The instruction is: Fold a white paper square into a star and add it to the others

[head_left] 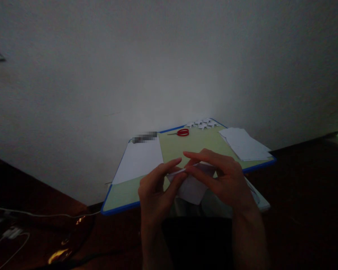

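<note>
My left hand (154,189) and my right hand (224,178) meet over the near edge of a small green board with a blue rim (121,208). Both pinch a folded piece of white paper (192,189), thumbs and forefingers pressed along its upper fold. The paper hangs down between the hands. Red-handled scissors (182,132) lie at the far side of the board, well beyond the hands.
A white sheet (139,159) lies on the board's left half, a stack of white sheets (245,144) on its right. Several small folded paper shapes (203,123) cluster at the far edge by the wall. White cables (14,234) run over the dark floor at lower left.
</note>
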The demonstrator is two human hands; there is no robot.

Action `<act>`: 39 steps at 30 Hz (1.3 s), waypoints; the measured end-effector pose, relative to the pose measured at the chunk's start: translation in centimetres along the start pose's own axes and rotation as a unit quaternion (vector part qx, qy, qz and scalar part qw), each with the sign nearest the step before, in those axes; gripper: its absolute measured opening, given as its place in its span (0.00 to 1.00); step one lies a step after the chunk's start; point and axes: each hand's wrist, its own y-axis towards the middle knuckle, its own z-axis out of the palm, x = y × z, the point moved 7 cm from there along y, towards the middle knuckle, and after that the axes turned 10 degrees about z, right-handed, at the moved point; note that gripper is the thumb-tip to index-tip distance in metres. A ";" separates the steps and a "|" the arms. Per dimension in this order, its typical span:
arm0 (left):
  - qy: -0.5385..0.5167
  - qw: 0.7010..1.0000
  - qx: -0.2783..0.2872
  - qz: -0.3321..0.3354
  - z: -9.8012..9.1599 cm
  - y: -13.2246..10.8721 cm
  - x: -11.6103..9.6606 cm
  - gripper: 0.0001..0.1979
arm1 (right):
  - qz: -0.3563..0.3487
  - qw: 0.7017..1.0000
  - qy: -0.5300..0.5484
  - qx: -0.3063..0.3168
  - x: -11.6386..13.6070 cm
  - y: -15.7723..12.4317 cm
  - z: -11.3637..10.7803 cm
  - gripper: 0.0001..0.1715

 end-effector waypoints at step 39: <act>0.016 0.999 -0.024 0.042 -0.1 1.0 -1.4 0.06 | -0.057 0.997 0.019 -0.055 1.6 -0.1 -0.4 0.15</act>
